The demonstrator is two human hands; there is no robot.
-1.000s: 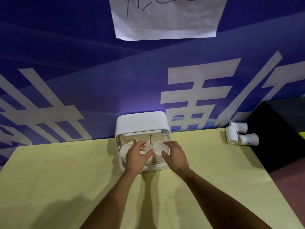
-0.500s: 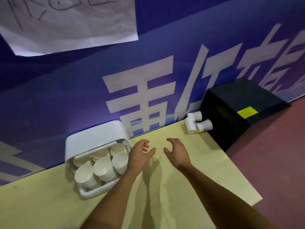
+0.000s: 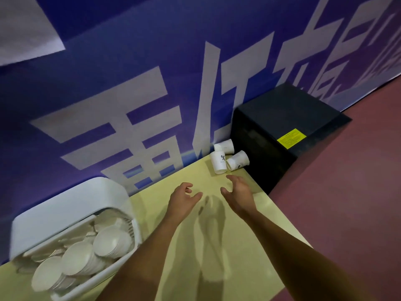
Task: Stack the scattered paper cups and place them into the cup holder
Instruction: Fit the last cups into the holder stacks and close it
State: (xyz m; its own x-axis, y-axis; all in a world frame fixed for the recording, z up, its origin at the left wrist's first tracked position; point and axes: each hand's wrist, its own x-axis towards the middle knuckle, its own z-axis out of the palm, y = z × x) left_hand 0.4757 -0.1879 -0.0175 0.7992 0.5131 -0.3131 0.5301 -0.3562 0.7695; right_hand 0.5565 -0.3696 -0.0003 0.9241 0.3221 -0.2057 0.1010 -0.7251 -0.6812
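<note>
A blue banner wall (image 3: 152, 51) with large white characters runs behind the pale yellow table (image 3: 238, 235). Both my arms reach out over the table. My left hand (image 3: 183, 199) and my right hand (image 3: 238, 193) hover side by side, holding nothing, fingers loosely curled and spread, thumbs turned toward each other. Just beyond my right fingertips, in the table's far right corner, three loose paper cups (image 3: 219, 162) huddle together, touching: one stands rim down, two lie on their sides. The white cup holder (image 3: 65, 205) sits well apart at my left against the wall, with stacked cups (image 3: 112, 241) inside it. A black box (image 3: 282, 114) with a yellow label (image 3: 291, 138) stands beside the corner.
</note>
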